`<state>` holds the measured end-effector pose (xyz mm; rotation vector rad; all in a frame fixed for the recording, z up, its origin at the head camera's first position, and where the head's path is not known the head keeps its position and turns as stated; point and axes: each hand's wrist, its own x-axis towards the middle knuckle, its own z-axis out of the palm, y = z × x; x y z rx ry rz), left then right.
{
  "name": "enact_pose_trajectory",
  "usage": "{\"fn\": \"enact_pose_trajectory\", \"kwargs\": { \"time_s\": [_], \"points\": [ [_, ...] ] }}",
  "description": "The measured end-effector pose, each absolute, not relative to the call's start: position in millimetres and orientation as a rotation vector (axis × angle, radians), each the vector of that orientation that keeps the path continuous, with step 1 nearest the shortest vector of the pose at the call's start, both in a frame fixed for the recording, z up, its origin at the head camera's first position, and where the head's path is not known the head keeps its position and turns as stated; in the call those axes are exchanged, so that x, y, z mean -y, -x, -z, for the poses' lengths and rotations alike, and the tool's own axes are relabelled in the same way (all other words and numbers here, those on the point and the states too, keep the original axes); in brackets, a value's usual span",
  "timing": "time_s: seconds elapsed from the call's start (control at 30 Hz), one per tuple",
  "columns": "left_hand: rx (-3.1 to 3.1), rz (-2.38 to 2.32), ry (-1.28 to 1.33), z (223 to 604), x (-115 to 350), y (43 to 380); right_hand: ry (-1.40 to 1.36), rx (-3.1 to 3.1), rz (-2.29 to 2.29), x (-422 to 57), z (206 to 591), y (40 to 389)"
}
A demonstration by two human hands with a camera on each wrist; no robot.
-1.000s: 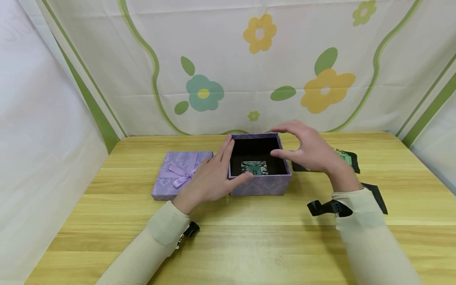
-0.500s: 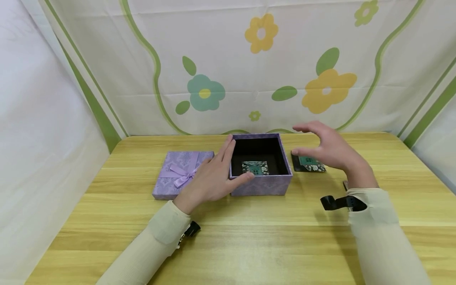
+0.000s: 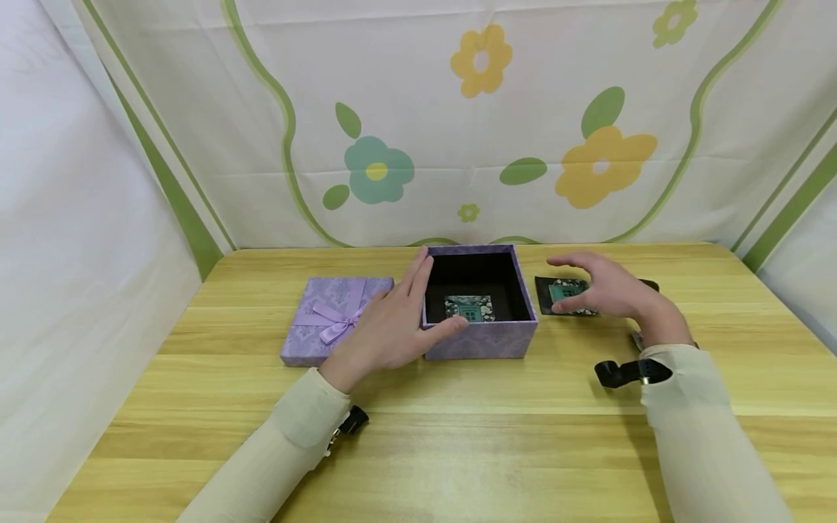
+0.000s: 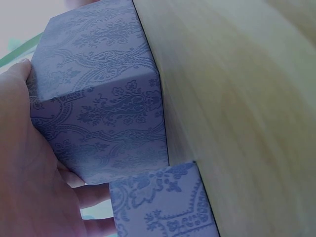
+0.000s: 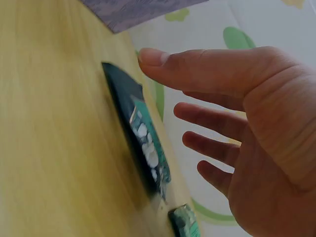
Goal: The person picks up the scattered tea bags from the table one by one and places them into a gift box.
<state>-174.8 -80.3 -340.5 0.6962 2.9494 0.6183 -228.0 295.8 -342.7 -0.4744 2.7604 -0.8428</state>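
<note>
A purple patterned gift box stands without its lid, dark inside. In it lies a small dark packet with a green label. My left hand rests along the box's left side with fingers straight, the thumb over the front rim. In the left wrist view that hand lies against the patterned wall. My right hand hovers with fingers and thumb spread around a flat black packet with a green label on the table. The right wrist view shows a gap between this packet and the fingers.
The purple lid with a ribbon bow lies left of the box, partly behind my left hand. Another green-labelled packet lies beyond the first. My right hand and wrist partly cover things there. A flowered cloth hangs behind the wooden table.
My right hand has moved from over the box's right edge to the right, then down toward the black packet. My left hand stays against the box.
</note>
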Motion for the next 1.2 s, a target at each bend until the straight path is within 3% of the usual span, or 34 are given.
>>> {"fn": "enact_pose_trajectory", "kwargs": {
  "time_s": [1.2],
  "points": [
    [-2.959,-0.617,-0.713,342,78,175,0.449,-2.815,0.741,-311,361,227]
  ]
}}
